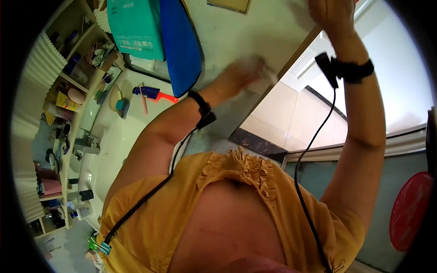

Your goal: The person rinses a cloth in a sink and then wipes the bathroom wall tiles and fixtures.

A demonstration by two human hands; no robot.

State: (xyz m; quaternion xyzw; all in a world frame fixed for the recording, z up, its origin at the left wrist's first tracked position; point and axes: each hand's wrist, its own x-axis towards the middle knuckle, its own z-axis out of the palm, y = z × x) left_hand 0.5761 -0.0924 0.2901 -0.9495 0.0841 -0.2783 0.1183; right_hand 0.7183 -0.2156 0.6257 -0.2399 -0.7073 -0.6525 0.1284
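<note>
the left hand (248, 73) is stretched out past the basin, blurred, over a pale grey-green panel (227, 34) and near the slanting brown strip (291, 55) that edges it; a whitish smear shows by its fingertips, and i cannot tell whether that grip is wide, narrow or holding anything, or whether it touches the strip. the right hand (334, 16) is up at the top edge, just beside the upper end of the strip, with its fingers cut off, so the state of its grip cannot be told either. each wrist wears a black band, the left one (200, 103) and the right one (356, 71), with a black cable (298, 168) running down from the right over a mustard-yellow top (150, 232). beyond the strip lie light floor tiles (275, 109) and a dark speckled sill (257, 142). to the left is the white basin (111, 152) with a metal tap (92, 144); near its far end lie a red comb (167, 97) and a slim pink stick (144, 102). a teal package (136, 27) stands beside a blue flat piece (182, 50), and crowded shelves (84, 43) line the far left.
</note>
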